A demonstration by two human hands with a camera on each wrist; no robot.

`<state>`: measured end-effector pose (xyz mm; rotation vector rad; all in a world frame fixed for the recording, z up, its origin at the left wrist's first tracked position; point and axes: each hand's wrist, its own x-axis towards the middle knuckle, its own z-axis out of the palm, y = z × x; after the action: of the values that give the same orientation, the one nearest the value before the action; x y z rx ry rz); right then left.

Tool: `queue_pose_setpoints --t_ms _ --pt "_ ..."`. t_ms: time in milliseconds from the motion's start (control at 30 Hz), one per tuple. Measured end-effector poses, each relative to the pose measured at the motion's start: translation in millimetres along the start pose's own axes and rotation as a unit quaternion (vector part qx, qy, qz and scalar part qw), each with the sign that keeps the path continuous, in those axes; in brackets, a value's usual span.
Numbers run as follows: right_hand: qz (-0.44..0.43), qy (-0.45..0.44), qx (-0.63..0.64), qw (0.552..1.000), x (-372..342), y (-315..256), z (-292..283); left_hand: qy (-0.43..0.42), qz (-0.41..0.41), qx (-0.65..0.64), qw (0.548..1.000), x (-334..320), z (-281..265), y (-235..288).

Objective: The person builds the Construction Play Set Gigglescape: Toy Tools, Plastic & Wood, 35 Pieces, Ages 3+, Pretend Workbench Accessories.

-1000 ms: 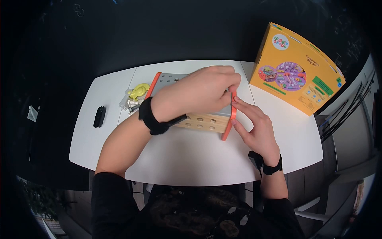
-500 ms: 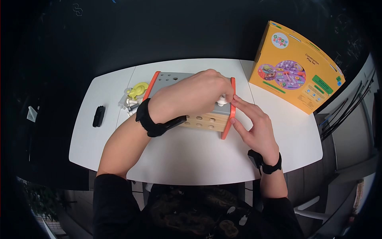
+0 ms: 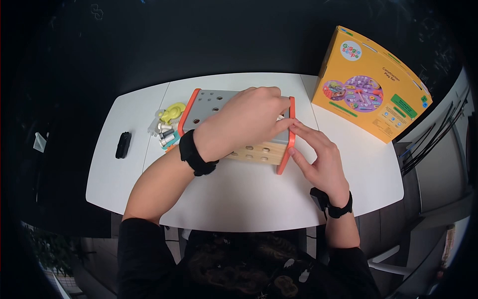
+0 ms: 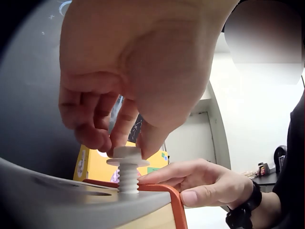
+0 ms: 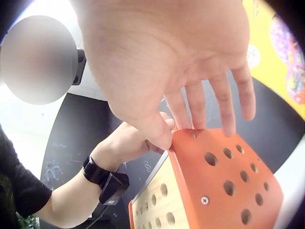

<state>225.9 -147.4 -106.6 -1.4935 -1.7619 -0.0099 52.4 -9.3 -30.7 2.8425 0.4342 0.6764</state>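
Note:
A toy workbench (image 3: 204, 103) stands on the table, with a grey holed top, pale wooden front and orange end panels. My left hand (image 3: 251, 117) reaches over its right end. In the left wrist view, finger and thumb pinch the head of a white plastic screw (image 4: 127, 175), which stands upright in the grey top with much of its thread showing. My right hand (image 3: 321, 157) rests at the right orange end panel (image 5: 217, 174), fingers extended. Its fingertips touch the upper edge, while the thumb presses near the front corner.
Left of the workbench lie a yellow-green toy piece (image 3: 173, 113) and several loose screws (image 3: 167, 135). Farther left is a small black object (image 3: 123, 145). A tall yellow box (image 3: 371, 84) stands at the back right of the white table (image 3: 229, 204).
My left hand has turned at the wrist and shifted its fingers about the white screw's head, uncovering more of the workbench top. The right hand stays in place.

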Motion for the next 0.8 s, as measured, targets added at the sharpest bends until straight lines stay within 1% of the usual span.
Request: queue_pose_setpoints --t_ms 33,167,233,267,333,367,433,467,533,567,633,667,733,767,800 --pt "0.000 0.001 0.004 1.000 0 0 0 -0.010 0.000 0.020 1.000 0 2 -1" --pt "-0.001 0.002 0.001 1.000 -1 0 0 -0.028 0.017 0.018 0.999 3 -1 -3" --pt "-0.004 0.002 0.000 1.000 0 0 -1 -0.041 0.049 -0.016 0.998 3 -3 -5" --pt "-0.005 0.002 0.001 1.000 0 0 -1 -0.041 0.049 -0.015 0.998 3 -3 -6" --pt "0.000 -0.001 -0.001 1.000 0 0 -1 -0.051 0.090 -0.079 0.992 3 -3 -9" --pt "0.001 -0.001 -0.001 1.000 0 0 0 -0.051 0.090 -0.079 0.991 3 -5 -10" --pt "-0.002 0.002 0.001 1.000 0 1 1 -0.096 0.073 -0.095 0.988 2 -8 -11" --pt "-0.002 0.001 0.001 1.000 -1 1 1 -0.096 0.073 -0.095 0.988 2 -10 -9" --pt "-0.002 0.000 -0.001 1.000 -1 3 2 -0.126 0.054 -0.114 0.984 3 -15 -4" --pt "-0.002 0.000 -0.001 1.000 -1 3 2 -0.126 0.054 -0.115 0.984 3 -12 -4" --pt "-0.004 0.004 -0.004 1.000 -1 3 2 0.016 0.137 -0.106 0.985 3 -4 -3" --pt "-0.004 0.003 -0.004 1.000 -1 2 1 0.016 0.136 -0.106 0.985 2 -3 0" --pt "-0.005 0.004 -0.002 1.000 0 0 1 0.036 0.048 0.016 0.998 0 -4 7" --pt "-0.005 0.003 -0.002 1.000 0 0 1 0.036 0.047 0.016 0.998 0 -3 7" --pt "-0.002 0.003 0.000 1.000 -1 0 1 0.001 0.020 0.057 0.998 0 -1 6"
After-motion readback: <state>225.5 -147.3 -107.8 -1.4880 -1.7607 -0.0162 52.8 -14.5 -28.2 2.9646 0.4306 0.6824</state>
